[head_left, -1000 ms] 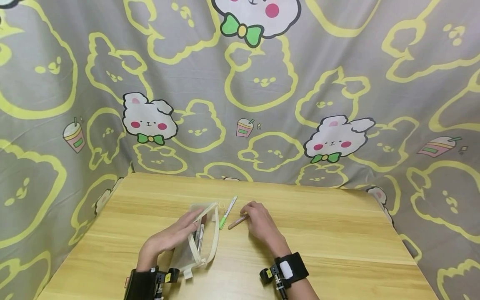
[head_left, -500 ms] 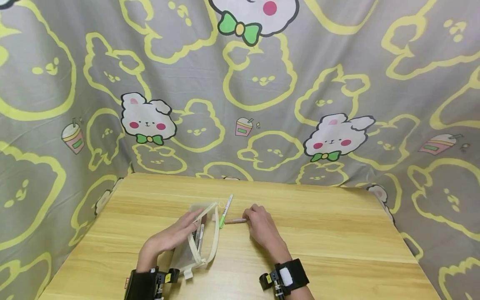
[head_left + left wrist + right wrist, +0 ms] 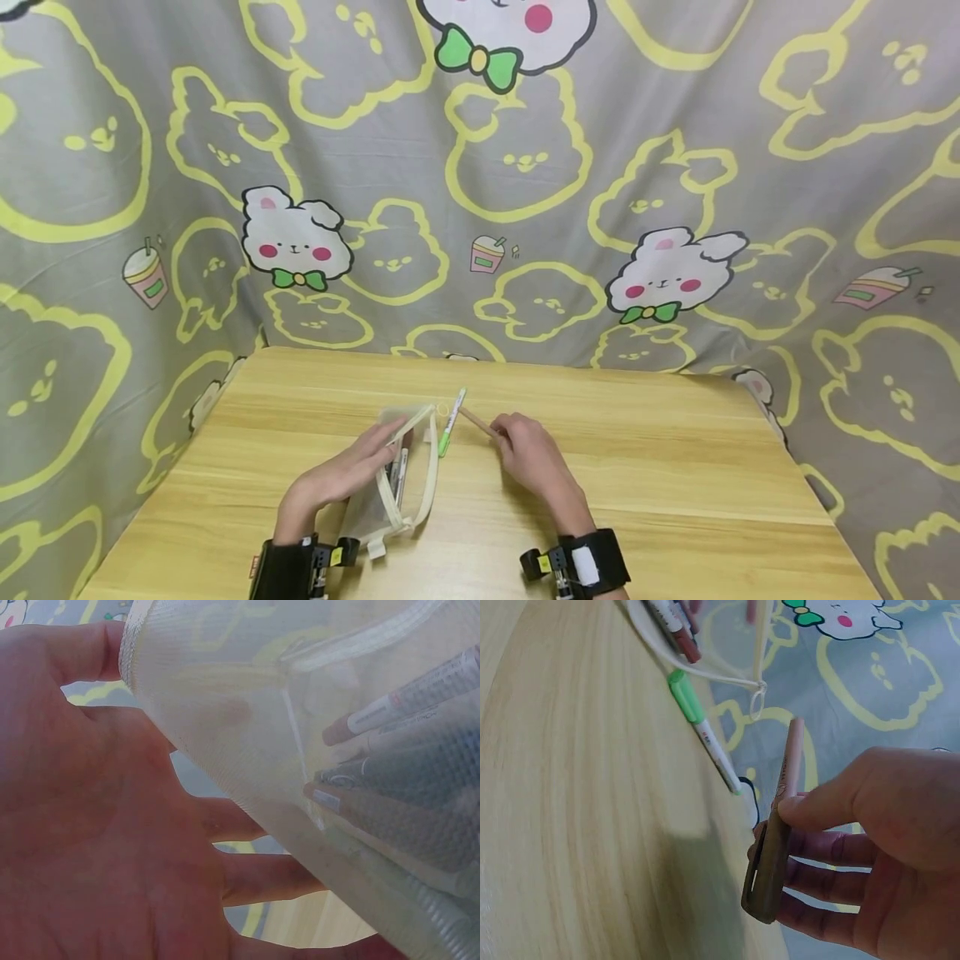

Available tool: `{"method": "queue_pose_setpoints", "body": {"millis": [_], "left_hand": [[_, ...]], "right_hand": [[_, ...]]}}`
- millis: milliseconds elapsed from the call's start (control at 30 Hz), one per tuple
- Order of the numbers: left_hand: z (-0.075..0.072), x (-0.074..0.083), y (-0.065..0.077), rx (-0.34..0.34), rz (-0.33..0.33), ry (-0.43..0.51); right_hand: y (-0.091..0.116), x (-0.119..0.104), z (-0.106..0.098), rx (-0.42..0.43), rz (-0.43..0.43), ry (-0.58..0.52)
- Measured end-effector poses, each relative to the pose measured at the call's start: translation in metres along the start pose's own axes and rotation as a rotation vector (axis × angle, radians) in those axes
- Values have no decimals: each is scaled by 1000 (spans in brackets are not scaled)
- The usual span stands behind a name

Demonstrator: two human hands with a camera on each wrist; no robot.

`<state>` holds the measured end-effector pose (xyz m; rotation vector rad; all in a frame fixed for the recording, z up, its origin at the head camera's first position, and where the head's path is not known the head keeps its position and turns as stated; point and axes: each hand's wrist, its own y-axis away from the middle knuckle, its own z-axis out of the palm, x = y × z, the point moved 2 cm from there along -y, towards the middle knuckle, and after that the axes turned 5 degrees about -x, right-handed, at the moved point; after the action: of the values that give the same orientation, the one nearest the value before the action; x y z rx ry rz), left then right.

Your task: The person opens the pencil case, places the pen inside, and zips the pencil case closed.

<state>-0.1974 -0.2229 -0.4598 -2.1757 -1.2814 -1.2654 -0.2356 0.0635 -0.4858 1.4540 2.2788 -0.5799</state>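
Note:
My right hand (image 3: pixel 528 450) pinches a brown marker (image 3: pixel 478 421) between thumb and fingers. In the right wrist view the marker's clipped cap (image 3: pixel 763 881) is toward the palm and its slimmer pinkish end points away. A translucent zippered pencil pouch (image 3: pixel 367 504) with cream edging lies with its mouth open to the right. My left hand (image 3: pixel 348 467) rests against the pouch's far left side, its fingers extended. Several pens (image 3: pixel 397 787) show through the mesh in the left wrist view. A white marker with a green cap (image 3: pixel 452 423) lies on the table between the pouch and the right hand.
The wooden table (image 3: pixel 675 483) carries these things. Patterned grey cloth (image 3: pixel 525 183) hangs behind its far edge and along both sides. A small cord loop (image 3: pixel 442 410) hangs from the pouch's zipper end.
The brown marker has swung round in my right hand, its free end going from lower left to upper left. The right hand has shifted slightly right. The left hand and pouch stay put.

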Motion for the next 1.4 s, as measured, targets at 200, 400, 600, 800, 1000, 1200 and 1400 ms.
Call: {"method": "queue_pose_setpoints", "body": {"millis": [200,400,600,800,1000,1200,1400], "left_hand": [[0,-1,0,-1,-19,-4],[1,-2,-1,2,-32,4],[0,-2,-1,4,-30,-1],[0,-1,-1,-3,-33,0],[0,1,0,0,-26,-3],[0,1,0,3,-22,3],[-1,-3,0,8,-14,-4]], "right_hand": [[6,0,-5,14,51,-115],[9,1,-8,3,50,-218],[13,3,-9,-21,116,-278],[16,-1,-8,-19,127,-321],[19,-6,-7,-29,120,-331],[21,-11,-8,-22,113,-337],[21,-19,-9,-48,105,-382]]}}
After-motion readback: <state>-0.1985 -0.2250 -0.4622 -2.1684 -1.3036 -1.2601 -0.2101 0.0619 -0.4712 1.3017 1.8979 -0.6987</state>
